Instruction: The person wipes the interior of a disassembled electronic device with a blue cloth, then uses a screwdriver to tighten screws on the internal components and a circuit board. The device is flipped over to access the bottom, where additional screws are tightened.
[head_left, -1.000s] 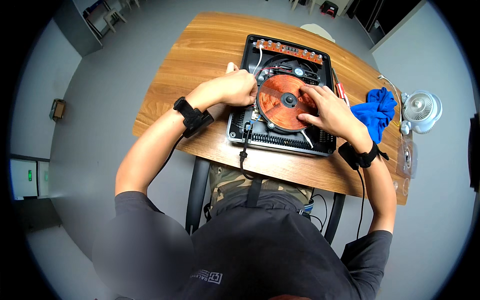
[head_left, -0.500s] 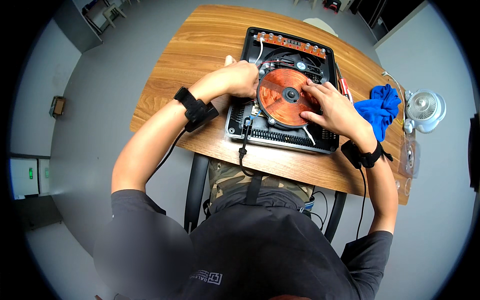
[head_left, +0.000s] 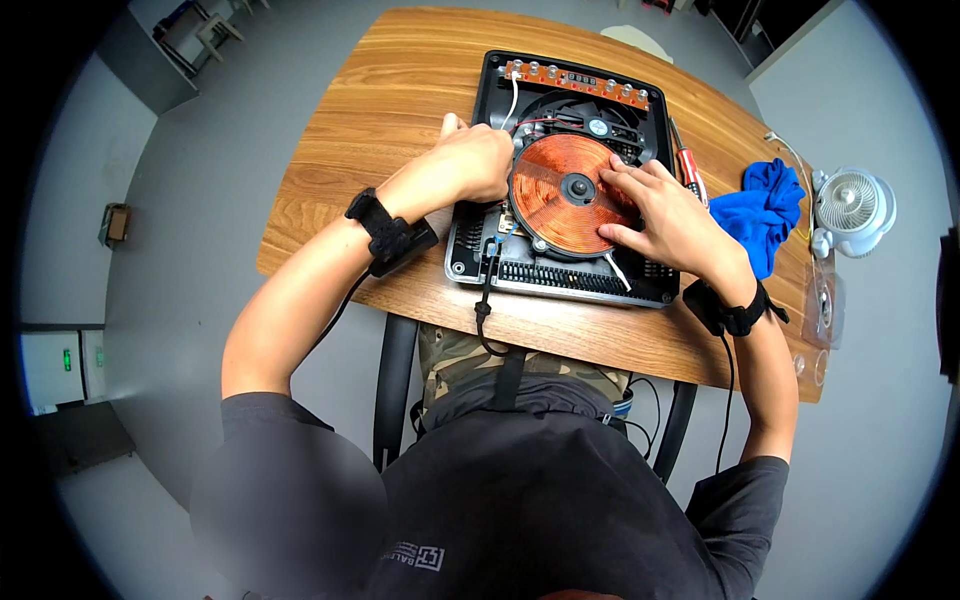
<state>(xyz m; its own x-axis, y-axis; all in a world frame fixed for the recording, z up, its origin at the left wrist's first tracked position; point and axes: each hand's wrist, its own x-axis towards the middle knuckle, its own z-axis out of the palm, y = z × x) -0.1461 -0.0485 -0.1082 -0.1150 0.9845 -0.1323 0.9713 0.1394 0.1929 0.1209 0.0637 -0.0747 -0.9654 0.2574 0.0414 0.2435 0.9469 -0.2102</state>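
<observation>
An opened induction cooker (head_left: 560,285) lies on the table, its round copper coil (head_left: 556,215) and inner parts exposed. At the coil's left edge, my left hand (head_left: 478,162) is closed, with curled fingers reaching down into the housing; whatever the fingertips grip is hidden behind the hand. My right hand (head_left: 668,215) lies over the coil's right side, thumb and fingers spread on the windings. A white wire (head_left: 513,103) runs from the orange circuit board (head_left: 600,88) at the far end toward my left hand. Another white lead (head_left: 618,272) sticks out below the coil.
Right of the cooker are a red-handled screwdriver (head_left: 689,170) and a crumpled blue cloth (head_left: 762,215). A small white fan (head_left: 852,205) and a clear plastic container (head_left: 824,305) are at the table's right edge. A black cord (head_left: 482,310) hangs over the near edge.
The whole view has shifted slightly. My left hand stays at the coil's left edge, its wrist turned a little; my right hand keeps its place on the coil.
</observation>
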